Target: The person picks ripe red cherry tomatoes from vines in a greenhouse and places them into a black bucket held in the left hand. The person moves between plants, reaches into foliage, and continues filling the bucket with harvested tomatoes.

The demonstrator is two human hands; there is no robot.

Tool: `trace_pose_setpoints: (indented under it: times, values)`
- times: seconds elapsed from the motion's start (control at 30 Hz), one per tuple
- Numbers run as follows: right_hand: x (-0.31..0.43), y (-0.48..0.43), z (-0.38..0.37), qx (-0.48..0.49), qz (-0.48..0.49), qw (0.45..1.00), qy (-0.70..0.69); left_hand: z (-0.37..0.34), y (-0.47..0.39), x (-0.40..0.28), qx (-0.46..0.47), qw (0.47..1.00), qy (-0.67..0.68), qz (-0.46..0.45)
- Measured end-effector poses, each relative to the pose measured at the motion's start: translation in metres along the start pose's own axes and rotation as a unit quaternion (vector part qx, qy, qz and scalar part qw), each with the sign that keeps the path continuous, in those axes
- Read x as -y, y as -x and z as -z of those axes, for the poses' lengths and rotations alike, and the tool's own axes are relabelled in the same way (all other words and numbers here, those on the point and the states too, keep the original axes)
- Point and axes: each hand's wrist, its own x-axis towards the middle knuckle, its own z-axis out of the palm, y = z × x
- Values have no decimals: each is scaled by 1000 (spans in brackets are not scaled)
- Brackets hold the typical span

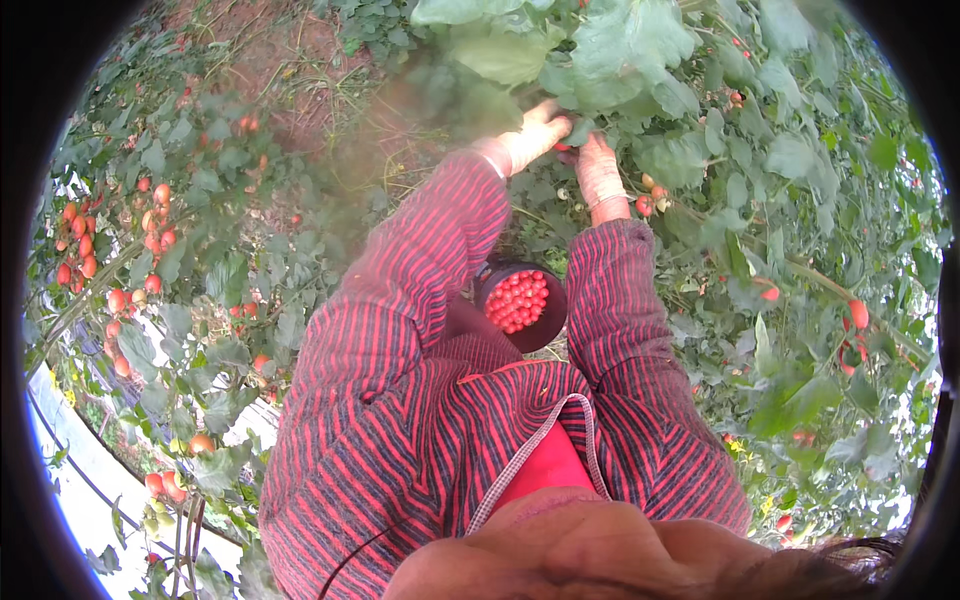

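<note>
Both hands reach forward into the tomato plants at the upper middle of the head view. My left hand (538,139) has its fingers around or against something red among the leaves, and its fingertips are partly hidden. Close to its right, my right hand (598,169) points up into the foliage, its fingers mostly covered by leaves. A small red tomato (562,147) shows between the two hands. Below them, between my forearms, stands a dark round bucket (553,322) holding many small red tomatoes (516,301).
Tomato plants with red fruit clusters (81,244) rise on the left. More leafy vines (787,247) crowd the right, with tomatoes (651,201) beside my right wrist. Large leaves (630,45) overhang my hands. Reddish soil (262,67) with cut stems lies at the upper left.
</note>
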Motion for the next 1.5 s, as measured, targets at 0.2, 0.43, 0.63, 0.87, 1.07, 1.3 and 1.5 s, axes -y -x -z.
trace_pose_setpoints:
  times: [0.2, 0.43, 0.63, 0.87, 1.07, 1.3, 1.5]
  values:
    - [8, 9, 6, -34, 34, 962, 267, -14, 23, -21, -21, 996, 77, 36]
    - [67, 62, -11, -49, -48, 997, -21, -16, 16, -20, -43, 995, 64, 56]
    - [51, 57, -2, -50, -110, 989, -87, -32, -9, -5, -72, 992, 32, 96]
    - [35, 34, 3, -72, -113, 989, -54, -32, -6, 2, -53, 987, 115, 97]
    - [6, 8, 14, -104, -112, 988, 4, -39, -31, 41, -141, 987, 25, 78]
    - [-15, -12, 7, -109, -140, 977, 121, -38, -20, 162, -187, 982, 1, 27]
    - [-39, -2, 31, -80, -113, 987, 85, -69, 23, 117, -167, 964, 121, 165]
